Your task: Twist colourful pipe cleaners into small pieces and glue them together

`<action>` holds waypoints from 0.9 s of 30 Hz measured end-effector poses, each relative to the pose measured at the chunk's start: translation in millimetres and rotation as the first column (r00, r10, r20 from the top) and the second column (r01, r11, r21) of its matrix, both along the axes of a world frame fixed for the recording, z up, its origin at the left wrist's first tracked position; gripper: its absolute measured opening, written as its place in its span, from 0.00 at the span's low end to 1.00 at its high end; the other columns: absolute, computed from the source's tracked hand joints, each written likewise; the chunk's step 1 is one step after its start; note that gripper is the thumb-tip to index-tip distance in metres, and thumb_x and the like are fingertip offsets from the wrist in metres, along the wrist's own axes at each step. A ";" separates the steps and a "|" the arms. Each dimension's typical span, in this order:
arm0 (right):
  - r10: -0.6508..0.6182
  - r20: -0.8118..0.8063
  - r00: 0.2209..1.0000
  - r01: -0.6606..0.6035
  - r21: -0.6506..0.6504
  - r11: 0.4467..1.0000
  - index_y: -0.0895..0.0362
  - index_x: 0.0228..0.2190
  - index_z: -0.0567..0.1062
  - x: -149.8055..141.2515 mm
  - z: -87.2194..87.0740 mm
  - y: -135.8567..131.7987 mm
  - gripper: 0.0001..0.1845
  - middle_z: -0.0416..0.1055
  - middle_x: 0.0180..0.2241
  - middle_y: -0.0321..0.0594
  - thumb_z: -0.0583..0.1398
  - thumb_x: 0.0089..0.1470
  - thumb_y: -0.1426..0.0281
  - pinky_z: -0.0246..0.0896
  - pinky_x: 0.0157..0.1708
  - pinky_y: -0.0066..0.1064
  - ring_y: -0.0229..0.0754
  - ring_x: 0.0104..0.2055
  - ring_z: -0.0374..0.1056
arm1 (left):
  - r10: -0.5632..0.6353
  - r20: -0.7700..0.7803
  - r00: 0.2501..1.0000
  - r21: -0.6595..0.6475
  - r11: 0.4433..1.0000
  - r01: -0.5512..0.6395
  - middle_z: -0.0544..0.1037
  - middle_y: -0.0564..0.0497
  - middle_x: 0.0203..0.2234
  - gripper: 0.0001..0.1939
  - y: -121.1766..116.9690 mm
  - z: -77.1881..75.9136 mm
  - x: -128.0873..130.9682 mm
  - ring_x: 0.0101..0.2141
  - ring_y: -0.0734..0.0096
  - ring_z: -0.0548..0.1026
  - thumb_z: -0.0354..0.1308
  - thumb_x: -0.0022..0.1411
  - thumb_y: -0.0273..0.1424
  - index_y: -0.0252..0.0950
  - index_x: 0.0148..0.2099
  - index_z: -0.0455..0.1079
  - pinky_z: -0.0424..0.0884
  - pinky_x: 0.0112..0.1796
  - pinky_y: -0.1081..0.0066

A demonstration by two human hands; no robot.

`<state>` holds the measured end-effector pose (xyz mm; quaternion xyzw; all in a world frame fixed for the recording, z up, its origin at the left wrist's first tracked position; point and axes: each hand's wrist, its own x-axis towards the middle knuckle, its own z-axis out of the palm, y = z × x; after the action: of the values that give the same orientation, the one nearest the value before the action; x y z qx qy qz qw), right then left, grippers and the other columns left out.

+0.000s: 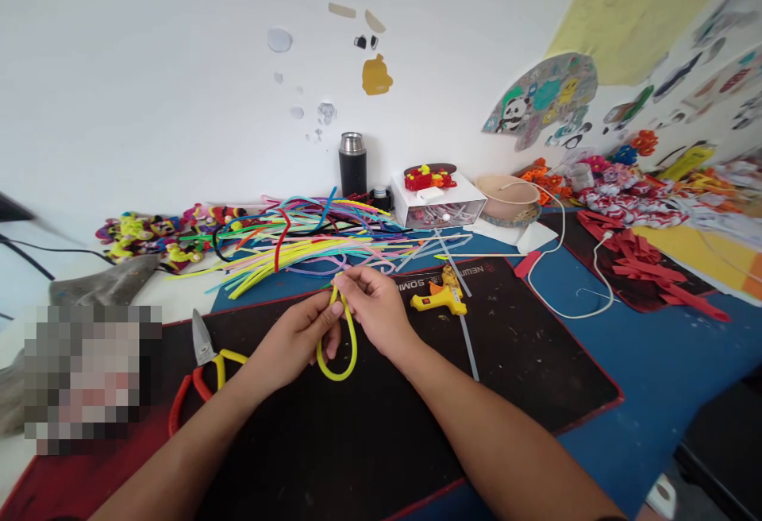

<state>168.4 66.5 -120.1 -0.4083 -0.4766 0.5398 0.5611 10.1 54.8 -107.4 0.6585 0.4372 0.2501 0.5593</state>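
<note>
A yellow pipe cleaner (pixel 355 346) is bent into a hanging loop, its upper ends pinched between my two hands. My left hand (pixel 309 326) grips the left side of the loop near the top, thumb pressed against the fingers. On the other side, my right hand (pixel 375 306) pinches the top where the ends meet; its fingertips partly hide that join. Both hands are above a black mat (pixel 286 441). Just behind them lies a heap of loose pipe cleaners (pixel 267 263) in many colours.
Scissors (pixel 205 358) with red and yellow handles lie left. A yellow glue gun (pixel 444 299) with a clear glue stick is on the right. Behind stand a black thermos (pixel 353 167), a white box (pixel 437 199) and a bowl (pixel 506 195). Red strips (pixel 646 263) lie far right, near a white cable (pixel 556 310).
</note>
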 end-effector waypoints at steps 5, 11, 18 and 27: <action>-0.111 -0.128 0.986 0.106 -0.046 0.993 0.55 0.29 0.76 4.2 7.9 3.4 0.17 0.59 0.17 0.26 0.68 0.54 0.55 0.46 0.17 0.25 0.32 0.18 0.52 | -0.072 0.100 0.992 -0.156 0.984 0.087 0.70 0.59 0.23 0.25 -0.4 2.7 0.0 0.19 0.76 0.66 0.65 0.63 0.53 0.38 0.45 0.68 0.64 0.20 0.76; -0.246 -0.276 0.929 0.222 -0.117 0.968 0.55 0.27 0.74 12.1 7.3 12.3 0.18 0.57 0.17 0.25 0.70 0.51 0.55 0.41 0.16 0.23 0.30 0.17 0.49 | -0.069 0.188 0.980 -0.215 0.970 0.110 0.77 0.48 0.31 0.24 -0.5 1.7 2.8 0.29 0.68 0.75 0.66 0.63 0.53 0.34 0.38 0.75 0.71 0.27 0.73; -0.290 -0.364 0.885 0.255 -0.141 0.956 0.55 0.27 0.71 18.2 4.5 19.3 0.19 0.59 0.17 0.24 0.71 0.49 0.57 0.40 0.15 0.23 0.29 0.16 0.52 | 0.156 0.385 0.910 -0.371 0.928 -0.002 0.69 0.54 0.26 0.17 2.0 -4.2 -1.3 0.20 0.80 0.60 0.69 0.64 0.43 0.33 0.40 0.74 0.52 0.21 0.77; -0.287 -0.365 0.886 0.245 -0.159 0.956 0.55 0.28 0.70 18.0 2.6 18.9 0.19 0.59 0.18 0.24 0.71 0.50 0.57 0.41 0.15 0.23 0.29 0.16 0.53 | 0.327 0.470 0.820 -0.504 0.862 -0.055 0.67 0.51 0.28 0.16 8.4 5.6 -9.3 0.25 0.76 0.61 0.73 0.60 0.37 0.30 0.33 0.74 0.59 0.25 0.76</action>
<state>186.4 85.4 -117.5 -0.3858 -0.2668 0.5521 0.6893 0.8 63.3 -101.9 0.3570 0.3745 0.3683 0.7724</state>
